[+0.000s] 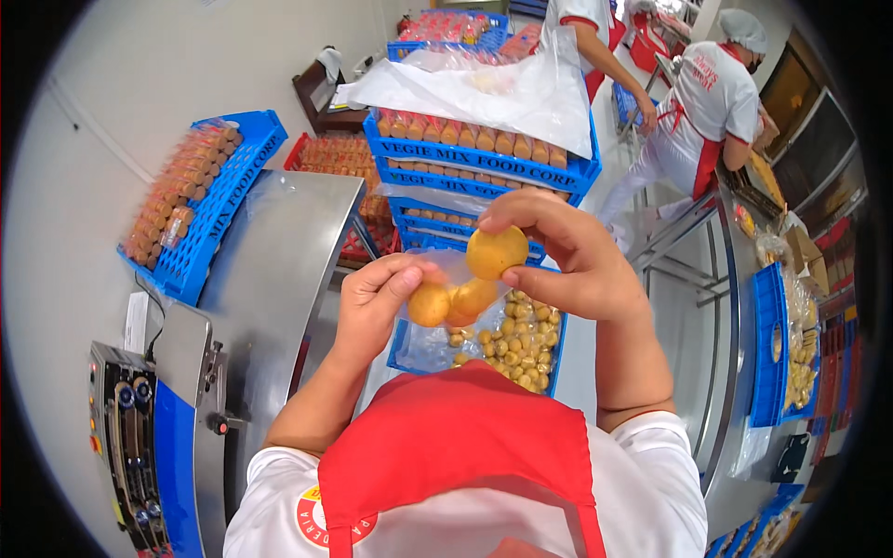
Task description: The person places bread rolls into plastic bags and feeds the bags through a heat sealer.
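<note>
Between the thumb and fingers of my right hand (568,258) is a round golden-brown baked piece (497,252), held above a clear plastic bag (446,264). My left hand (384,293) grips the bag's edge at the left. More round baked pieces (474,298) show in the bag, one of them (428,305) close to my left thumb. Below my hands, a blue plastic crate (401,359) holds many small round baked pieces (516,345) in clear plastic.
Stacked blue crates (481,155) of packed baked goods stand ahead. Left are a steel table (279,244), a tilted blue crate (230,202) and a sealing machine (139,432). A steel table (725,335) with a blue crate (767,349) is right. Two co-workers (711,104) (593,49) stand beyond.
</note>
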Motion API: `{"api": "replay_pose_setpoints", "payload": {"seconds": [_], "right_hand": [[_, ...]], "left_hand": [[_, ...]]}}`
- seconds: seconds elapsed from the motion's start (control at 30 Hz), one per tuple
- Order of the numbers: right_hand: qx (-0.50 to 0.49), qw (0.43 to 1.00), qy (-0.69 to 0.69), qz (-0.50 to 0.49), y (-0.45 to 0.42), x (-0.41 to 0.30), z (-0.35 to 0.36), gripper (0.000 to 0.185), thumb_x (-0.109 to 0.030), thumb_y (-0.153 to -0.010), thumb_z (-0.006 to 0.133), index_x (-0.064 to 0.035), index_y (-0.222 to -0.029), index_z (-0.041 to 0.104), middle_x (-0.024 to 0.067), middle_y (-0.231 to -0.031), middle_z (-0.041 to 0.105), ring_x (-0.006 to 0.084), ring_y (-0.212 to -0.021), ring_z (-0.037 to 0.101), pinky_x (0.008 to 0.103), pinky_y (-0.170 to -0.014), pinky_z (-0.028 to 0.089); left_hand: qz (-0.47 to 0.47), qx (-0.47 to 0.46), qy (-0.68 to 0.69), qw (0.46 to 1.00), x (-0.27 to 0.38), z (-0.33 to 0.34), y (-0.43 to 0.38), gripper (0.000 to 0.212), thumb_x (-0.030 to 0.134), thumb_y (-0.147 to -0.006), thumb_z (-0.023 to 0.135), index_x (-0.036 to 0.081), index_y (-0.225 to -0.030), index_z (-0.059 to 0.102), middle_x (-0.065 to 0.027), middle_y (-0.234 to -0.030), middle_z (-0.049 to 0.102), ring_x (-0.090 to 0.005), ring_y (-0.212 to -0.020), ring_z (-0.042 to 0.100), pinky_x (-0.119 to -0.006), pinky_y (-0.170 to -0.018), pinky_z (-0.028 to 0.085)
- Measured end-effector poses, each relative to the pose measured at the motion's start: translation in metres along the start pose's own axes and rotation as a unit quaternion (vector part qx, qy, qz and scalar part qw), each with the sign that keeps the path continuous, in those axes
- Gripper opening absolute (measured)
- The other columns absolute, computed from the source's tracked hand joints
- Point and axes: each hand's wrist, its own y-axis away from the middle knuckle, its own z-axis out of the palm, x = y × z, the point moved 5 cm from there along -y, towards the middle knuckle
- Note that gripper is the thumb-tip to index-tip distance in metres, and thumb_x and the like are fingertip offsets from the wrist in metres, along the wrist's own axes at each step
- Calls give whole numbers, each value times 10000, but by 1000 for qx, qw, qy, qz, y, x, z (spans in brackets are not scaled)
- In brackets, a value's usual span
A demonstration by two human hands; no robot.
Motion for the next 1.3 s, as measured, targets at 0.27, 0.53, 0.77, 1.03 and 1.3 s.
{"api": "replay_pose_setpoints", "payload": {"seconds": [0.27,0.53,0.77,1.03,1.3], "right_hand": [[-134,982,96,-95,-1,-19,45,401,72,-695,659,-33,-1075,589,84,-1059,605,245,-1041,570,338,-898,457],[-186,982,-43,-1,-9,1,90,390,74,-711,630,-57,-1077,595,62,-1067,589,243,-1048,557,328,-869,466],[-313,942,-38,-118,-39,24,154,377,-2,-713,668,-38,-1083,606,78,-1099,580,221,-1061,539,342,-934,409],[-444,880,-156,-58,-88,9,280,472,16,-730,720,-28,-1164,540,79,-1132,569,186,-1073,555,316,-939,434],[-477,868,-55,-124,-136,-24,383,381,-94,-661,800,-34,-987,612,44,-947,624,169,-948,576,297,-867,440]], "left_hand": [[-23,-18,-76,997,24,2,50,280,202,-942,528,-34,-942,678,-108,-922,682,-183,-900,629,-312,-829,481],[-41,97,-29,994,34,-14,96,221,162,-936,566,-30,-981,666,-79,-904,674,-130,-840,626,-254,-766,496],[-75,250,-26,965,30,-50,148,250,183,-938,564,-39,-990,666,-81,-876,681,-136,-834,634,-262,-756,504],[-57,424,-77,901,61,-114,221,289,222,-944,563,-29,-1052,658,-67,-855,679,-111,-790,620,-247,-731,500],[1,523,5,852,99,-180,269,331,260,-956,540,-14,-1110,645,-86,-924,673,-125,-753,626,-244,-699,499]]}}
